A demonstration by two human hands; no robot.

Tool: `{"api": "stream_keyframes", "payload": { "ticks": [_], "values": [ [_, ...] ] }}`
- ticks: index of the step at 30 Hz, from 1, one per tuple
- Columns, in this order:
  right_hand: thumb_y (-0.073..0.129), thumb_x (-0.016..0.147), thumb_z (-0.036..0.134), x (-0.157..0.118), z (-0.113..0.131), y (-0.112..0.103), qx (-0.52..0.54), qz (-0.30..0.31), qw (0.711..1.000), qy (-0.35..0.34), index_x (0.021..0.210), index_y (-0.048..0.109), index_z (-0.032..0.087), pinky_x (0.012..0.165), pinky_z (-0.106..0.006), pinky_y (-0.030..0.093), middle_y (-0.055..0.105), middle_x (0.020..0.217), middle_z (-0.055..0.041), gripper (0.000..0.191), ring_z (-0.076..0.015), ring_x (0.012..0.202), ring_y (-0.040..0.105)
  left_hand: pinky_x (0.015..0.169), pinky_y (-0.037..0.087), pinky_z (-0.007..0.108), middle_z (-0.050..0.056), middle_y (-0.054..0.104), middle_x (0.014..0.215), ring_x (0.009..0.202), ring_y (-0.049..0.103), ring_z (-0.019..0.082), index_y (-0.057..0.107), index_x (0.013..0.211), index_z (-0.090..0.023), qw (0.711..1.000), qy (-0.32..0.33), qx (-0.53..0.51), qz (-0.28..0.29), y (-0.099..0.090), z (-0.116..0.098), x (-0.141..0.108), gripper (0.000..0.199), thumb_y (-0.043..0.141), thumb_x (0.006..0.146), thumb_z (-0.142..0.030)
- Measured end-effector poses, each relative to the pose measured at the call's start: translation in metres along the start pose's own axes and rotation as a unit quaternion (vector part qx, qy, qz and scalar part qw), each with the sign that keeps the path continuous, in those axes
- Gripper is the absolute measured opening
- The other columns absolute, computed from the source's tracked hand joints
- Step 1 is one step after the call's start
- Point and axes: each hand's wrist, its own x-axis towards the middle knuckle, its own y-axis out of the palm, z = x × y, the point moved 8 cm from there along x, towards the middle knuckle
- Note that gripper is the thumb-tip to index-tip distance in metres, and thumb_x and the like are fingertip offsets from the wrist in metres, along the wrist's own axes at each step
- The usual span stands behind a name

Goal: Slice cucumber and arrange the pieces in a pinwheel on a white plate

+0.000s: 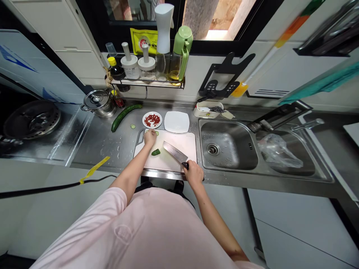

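Note:
My right hand (194,173) is wrapped round the black handle of a kitchen knife (174,151), whose broad blade points up and left across the white cutting board (182,141). At the board's top left, my left hand (150,138) has its fingers drawn together; what they hold, if anything, is hidden. A cucumber slice (156,133) shows right beside those fingers. Between hand and blade lies a short cucumber piece (155,152). Behind the board are a plate of chopped red pepper (152,120) and a white square plate (176,122).
A whole cucumber (125,116) and a loose slice (132,126) lie on the steel counter, near a lidded pot (99,104). To the right is a double sink (228,145) with a plastic bag (280,151). A seasoning rack (151,83) hangs behind; a wok (32,118) stands far left.

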Motion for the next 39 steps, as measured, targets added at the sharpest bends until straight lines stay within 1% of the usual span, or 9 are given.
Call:
{"api": "stream_keyframes", "payload": {
  "ticks": [3, 7, 14, 19, 22, 26, 30, 34, 39],
  "values": [
    [0.055, 0.085, 0.031, 0.0, -0.002, 0.001, 0.003, 0.006, 1.0, 0.007, 0.096, 0.055, 0.02, 0.067, -0.026, 0.03, 0.061, 0.091, -0.0041, 0.016, -0.0171, 0.083, 0.055, 0.075, 0.038, 0.029, 0.003, 0.066, 0.077, 0.077, 0.059, 0.018, 0.061, 0.09, -0.02, 0.999, 0.015, 0.035, -0.012, -0.002, -0.004, 0.002, 0.02, 0.05, 0.075, -0.015],
    [0.056, 0.083, 0.031, 0.0, -0.004, 0.003, 0.0, 0.01, 1.0, 0.012, 0.097, 0.055, 0.021, 0.068, -0.026, 0.03, 0.061, 0.092, -0.0036, 0.017, -0.0174, 0.083, 0.055, 0.078, 0.036, 0.031, 0.005, 0.066, 0.08, 0.082, 0.059, 0.019, 0.06, 0.092, -0.02, 0.997, 0.033, 0.067, -0.011, -0.002, -0.008, 0.002, 0.021, 0.048, 0.076, -0.014],
    [0.055, 0.084, 0.031, 0.0, -0.006, 0.003, 0.007, 0.014, 1.0, 0.02, 0.097, 0.056, 0.021, 0.068, -0.026, 0.03, 0.062, 0.093, -0.0039, 0.016, -0.0171, 0.084, 0.056, 0.081, 0.034, 0.034, 0.008, 0.065, 0.082, 0.089, 0.057, 0.023, 0.06, 0.091, -0.02, 0.993, 0.074, 0.09, -0.006, 0.0, -0.012, 0.002, 0.021, 0.048, 0.076, -0.012],
    [0.053, 0.085, 0.033, 0.0, -0.004, 0.004, 0.007, 0.019, 1.0, 0.021, 0.098, 0.056, 0.021, 0.067, -0.027, 0.03, 0.062, 0.093, -0.004, 0.017, -0.0174, 0.083, 0.056, 0.082, 0.034, 0.034, 0.008, 0.065, 0.085, 0.092, 0.055, 0.024, 0.06, 0.091, -0.02, 0.993, 0.075, 0.095, -0.001, -0.001, -0.014, 0.0, 0.02, 0.048, 0.076, -0.013],
    [0.052, 0.086, 0.033, 0.0, -0.003, 0.003, 0.011, 0.022, 0.999, 0.022, 0.098, 0.056, 0.021, 0.067, -0.027, 0.031, 0.062, 0.094, -0.0047, 0.018, -0.0176, 0.084, 0.056, 0.084, 0.033, 0.035, 0.008, 0.065, 0.084, 0.094, 0.055, 0.024, 0.06, 0.091, -0.021, 0.994, 0.064, 0.088, -0.007, -0.006, -0.013, -0.005, 0.018, 0.049, 0.078, -0.016],
    [0.051, 0.086, 0.033, 0.0, 0.0, 0.003, 0.018, 0.029, 0.999, 0.021, 0.098, 0.057, 0.021, 0.066, -0.026, 0.03, 0.062, 0.094, -0.005, 0.018, -0.0177, 0.084, 0.056, 0.084, 0.035, 0.035, 0.006, 0.065, 0.086, 0.093, 0.056, 0.023, 0.061, 0.093, -0.022, 0.997, 0.05, 0.057, -0.034, -0.015, -0.008, -0.019, 0.017, 0.049, 0.08, -0.022],
    [0.05, 0.086, 0.033, 0.002, 0.004, 0.003, 0.031, 0.027, 0.999, 0.013, 0.097, 0.057, 0.022, 0.063, -0.026, 0.029, 0.061, 0.094, -0.0042, 0.017, -0.0172, 0.083, 0.055, 0.083, 0.039, 0.032, 0.004, 0.065, 0.086, 0.089, 0.057, 0.021, 0.061, 0.094, -0.021, 0.998, 0.054, 0.01, -0.039, -0.021, 0.002, -0.042, 0.019, 0.048, 0.082, -0.027],
    [0.049, 0.086, 0.034, 0.003, 0.008, 0.003, 0.059, 0.022, 0.998, 0.012, 0.096, 0.057, 0.022, 0.061, -0.025, 0.027, 0.062, 0.094, -0.0032, 0.018, -0.0157, 0.08, 0.055, 0.082, 0.042, 0.029, 0.004, 0.066, 0.087, 0.085, 0.059, 0.018, 0.061, 0.096, -0.02, 0.998, 0.063, -0.019, -0.022, -0.025, 0.017, -0.071, 0.022, 0.046, 0.085, -0.032],
    [0.046, 0.088, 0.039, 0.004, 0.016, 0.009, 0.117, 0.052, 0.992, 0.022, 0.094, 0.06, 0.021, 0.059, -0.024, 0.026, 0.064, 0.087, -0.0024, 0.023, -0.0147, 0.076, 0.056, 0.085, 0.042, 0.03, 0.006, 0.066, 0.092, 0.089, 0.058, 0.019, 0.063, 0.095, -0.02, 0.995, 0.099, -0.002, 0.016, -0.024, 0.026, -0.1, 0.023, 0.047, 0.086, -0.033]
  ]
}}
